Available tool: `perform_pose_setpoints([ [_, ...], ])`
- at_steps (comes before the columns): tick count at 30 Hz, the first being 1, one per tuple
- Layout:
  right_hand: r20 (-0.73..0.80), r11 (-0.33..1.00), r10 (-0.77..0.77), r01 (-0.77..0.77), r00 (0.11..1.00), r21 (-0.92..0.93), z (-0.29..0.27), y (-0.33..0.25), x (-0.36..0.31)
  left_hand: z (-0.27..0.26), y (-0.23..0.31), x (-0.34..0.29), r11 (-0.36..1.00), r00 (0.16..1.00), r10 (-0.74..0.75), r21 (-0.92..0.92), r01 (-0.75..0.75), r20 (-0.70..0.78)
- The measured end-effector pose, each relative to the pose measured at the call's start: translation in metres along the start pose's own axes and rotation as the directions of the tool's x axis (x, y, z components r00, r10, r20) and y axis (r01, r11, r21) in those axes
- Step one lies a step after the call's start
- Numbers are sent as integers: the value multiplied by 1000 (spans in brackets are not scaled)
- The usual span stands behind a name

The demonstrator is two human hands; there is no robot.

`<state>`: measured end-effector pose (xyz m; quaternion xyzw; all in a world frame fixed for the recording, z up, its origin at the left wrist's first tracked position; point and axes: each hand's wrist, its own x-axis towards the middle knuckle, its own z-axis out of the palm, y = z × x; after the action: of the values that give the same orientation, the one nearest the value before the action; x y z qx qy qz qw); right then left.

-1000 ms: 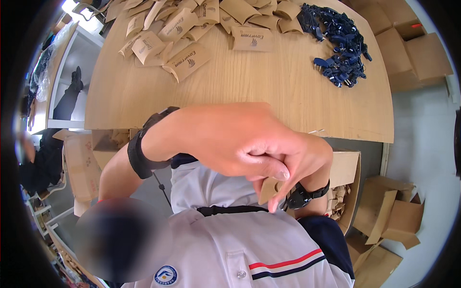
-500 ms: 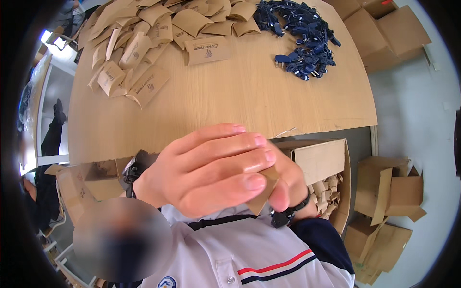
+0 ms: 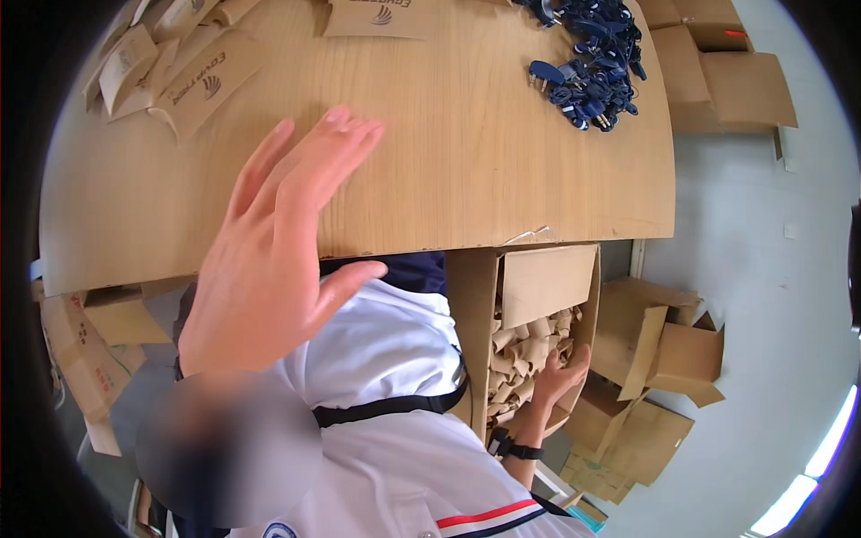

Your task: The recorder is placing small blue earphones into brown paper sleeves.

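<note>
My left hand [image 3: 260,260] reaches up over the near left edge of the table, fingers stretched out, holding nothing. Down to the right, my right hand [image 3: 560,381] is inside the right side of an open cardboard carton [image 3: 549,285], thumb and fingers apart, with nothing visible in it. Folded brown card packets [image 3: 520,363] fill that carton beside my hand. Flat brown pillow boxes with dark print [image 3: 204,85] lie in a heap at the far left of the table, and a single one [image 3: 375,20] lies at the far middle.
Tangled dark blue corded items with plugs [image 3: 594,85] are piled at the table's far right. A thin clear scrap [image 3: 531,235] lies at the table's near edge. Open cartons stand on the floor at right [image 3: 686,354], at far right [image 3: 740,85] and at left [image 3: 85,359].
My hands were together around a brown card piece in front of me. They have parted: the right went down to the carton, the left opened toward the table. The view has shifted.
</note>
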<state>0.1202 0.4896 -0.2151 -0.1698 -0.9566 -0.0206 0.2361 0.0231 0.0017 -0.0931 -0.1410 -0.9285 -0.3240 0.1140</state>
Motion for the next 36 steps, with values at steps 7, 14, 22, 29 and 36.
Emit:
perform_pose_setpoints([
  [7,-132,622,-413,385,901,682,-55,-185,159,-5,3,3,1000,998,24,-8,-24,58],
  [14,-82,364,-871,749,484,554,-24,-327,259,-61,23,11,999,958,43,-23,-38,284],
  [22,-425,184,-450,547,786,817,-75,-337,290,-114,41,47,952,951,256,129,-279,171],
  [29,-576,-298,-180,514,798,805,-133,-358,284,-38,50,157,904,937,249,-288,-316,-245],
  [36,-542,-327,-171,472,823,819,-158,-368,266,-15,57,186,756,897,242,-507,-414,-370],
])
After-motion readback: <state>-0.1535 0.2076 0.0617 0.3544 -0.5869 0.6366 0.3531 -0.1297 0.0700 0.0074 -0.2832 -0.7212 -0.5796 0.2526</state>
